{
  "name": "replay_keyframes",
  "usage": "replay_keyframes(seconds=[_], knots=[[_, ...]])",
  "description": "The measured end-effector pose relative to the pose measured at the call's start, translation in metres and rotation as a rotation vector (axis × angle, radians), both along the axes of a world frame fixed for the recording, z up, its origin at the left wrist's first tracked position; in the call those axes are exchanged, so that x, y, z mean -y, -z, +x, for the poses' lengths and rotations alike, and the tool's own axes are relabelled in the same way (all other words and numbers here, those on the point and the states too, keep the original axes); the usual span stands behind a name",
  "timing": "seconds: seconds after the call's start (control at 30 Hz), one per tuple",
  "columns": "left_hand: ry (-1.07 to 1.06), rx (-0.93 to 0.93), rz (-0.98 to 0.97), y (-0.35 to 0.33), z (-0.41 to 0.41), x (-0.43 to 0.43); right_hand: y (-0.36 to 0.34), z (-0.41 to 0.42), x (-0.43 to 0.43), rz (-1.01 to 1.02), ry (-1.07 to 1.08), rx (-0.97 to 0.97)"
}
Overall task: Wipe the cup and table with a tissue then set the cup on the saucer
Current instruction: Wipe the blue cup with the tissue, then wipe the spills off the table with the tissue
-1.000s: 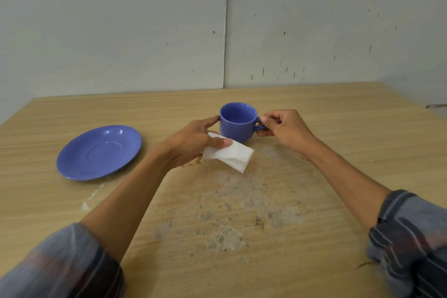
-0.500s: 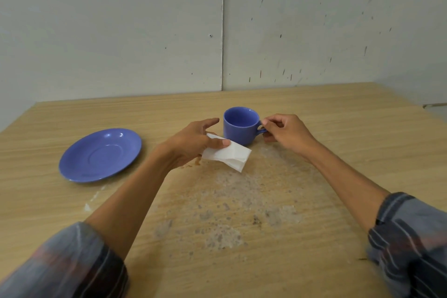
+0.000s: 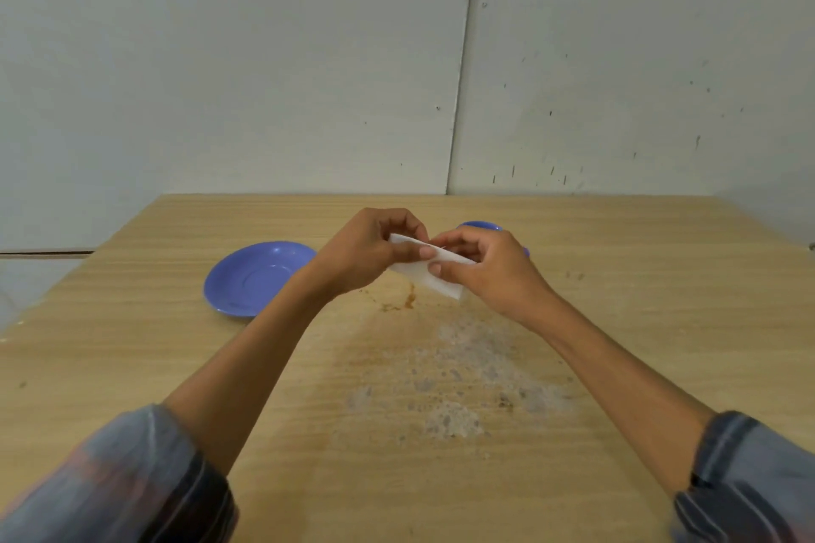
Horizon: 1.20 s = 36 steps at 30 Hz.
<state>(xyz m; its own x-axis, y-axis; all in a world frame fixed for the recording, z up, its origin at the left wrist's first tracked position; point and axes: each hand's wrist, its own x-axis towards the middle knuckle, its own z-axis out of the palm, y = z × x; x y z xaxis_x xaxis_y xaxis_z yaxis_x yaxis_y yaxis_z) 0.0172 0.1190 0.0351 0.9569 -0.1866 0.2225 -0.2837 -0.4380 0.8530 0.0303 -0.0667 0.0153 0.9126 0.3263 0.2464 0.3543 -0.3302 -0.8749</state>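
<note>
- Since a second ago the right hand (image 3: 480, 267) has let go of the cup's handle and joined the left hand (image 3: 368, 251) on the tissue (image 3: 430, 276), and both hands have lifted clear of the bench (image 3: 639, 322).
- Now the tissue is stretched between the two hands, each pinching one end with thumb and fingers, probably to refold it or turn up a clean face before wiping.
- Behind the tissue the cup (image 3: 480, 226) stands on the bench, released; only a sliver of its blue rim shows above the right hand, and a small blue bit, likely the handle, peeps out at the knuckles.
- Left of the tissue the saucer (image 3: 253, 278) lies empty, its near edge crossed by the left forearm, so the cup is not yet set on it.
- Just below the tissue sits a brown stain (image 3: 408, 300) on the wood, apparently the spill to be wiped.
- Nearer the person than the stain, a pale blotchy patch (image 3: 458, 388) spreads over the bench; whether it is wet, dusty or worn I cannot tell.
- Hidden: the cup's body, and how many folds the tissue has.
</note>
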Motion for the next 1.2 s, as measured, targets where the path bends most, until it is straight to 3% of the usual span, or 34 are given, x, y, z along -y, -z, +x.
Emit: replay_keyframes(seconds=[0.2, 0.4, 0.53, 0.8, 0.97, 1.2], knots=[[-0.262, 0.059, -0.024, 0.030, 0.001, -0.017, 0.004, 0.025, -0.021, -0.127, 0.204, 0.164], [-0.322, 0.055, 0.174, 0.072, -0.012, -0.024, 0.029, 0.060, -0.048, -0.411, 0.177, 0.386], [-0.334, 0.059, 0.307, 0.084, -0.014, -0.028, 0.046, 0.064, -0.054, -0.492, 0.169, 0.359], [-0.419, 0.102, 0.475, 0.097, -0.029, -0.038, 0.057, 0.032, -0.038, -0.773, -0.062, 0.287], [-0.429, 0.101, 0.528, 0.102, -0.033, -0.038, 0.063, 0.010, -0.030, -0.766, -0.076, 0.311], [-0.428, 0.110, 0.533, 0.103, -0.031, -0.038, 0.048, 0.030, -0.029, -0.696, -0.079, 0.190]])
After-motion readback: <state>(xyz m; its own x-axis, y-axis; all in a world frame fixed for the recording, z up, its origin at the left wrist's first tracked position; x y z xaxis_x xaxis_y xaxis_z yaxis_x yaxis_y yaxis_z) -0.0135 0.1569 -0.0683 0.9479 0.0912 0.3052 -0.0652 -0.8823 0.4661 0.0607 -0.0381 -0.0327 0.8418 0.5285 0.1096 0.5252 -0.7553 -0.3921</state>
